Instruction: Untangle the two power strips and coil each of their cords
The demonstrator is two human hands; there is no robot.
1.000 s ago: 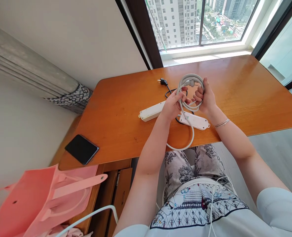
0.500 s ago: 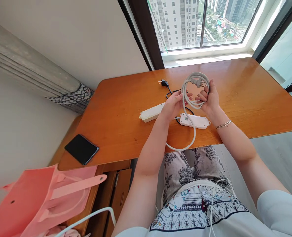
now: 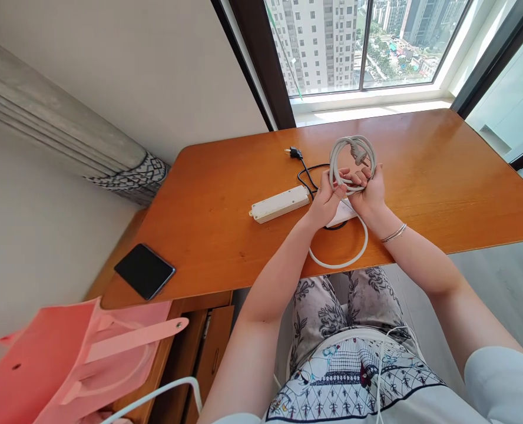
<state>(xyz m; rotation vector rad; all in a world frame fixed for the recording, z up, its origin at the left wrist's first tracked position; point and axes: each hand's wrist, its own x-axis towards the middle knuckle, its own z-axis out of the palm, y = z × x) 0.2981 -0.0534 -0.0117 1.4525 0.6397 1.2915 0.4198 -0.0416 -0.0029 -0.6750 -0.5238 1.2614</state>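
Both hands meet over the wooden desk (image 3: 226, 241) on a coil of grey-white power cord (image 3: 353, 147). My left hand (image 3: 327, 203) grips the coil's lower left side. My right hand (image 3: 370, 191) is closed on the coil's lower right, with the cord's plug (image 3: 358, 154) sticking up inside the loop. A loose loop of the same cord (image 3: 338, 262) hangs over the desk's near edge. Mostly hidden under my hands lies a small white power strip (image 3: 341, 213).
A longer white power strip (image 3: 280, 204) lies left of my hands, with a black cord and plug (image 3: 293, 153) behind it. A black phone (image 3: 144, 271) rests on the lower desk step. A pink bag (image 3: 67, 359) sits at the lower left. The window (image 3: 354, 41) is beyond the desk.
My hands have come closer together on the coil and dropped toward the desk, covering the small power strip. The hanging loop has shortened and shifted right.
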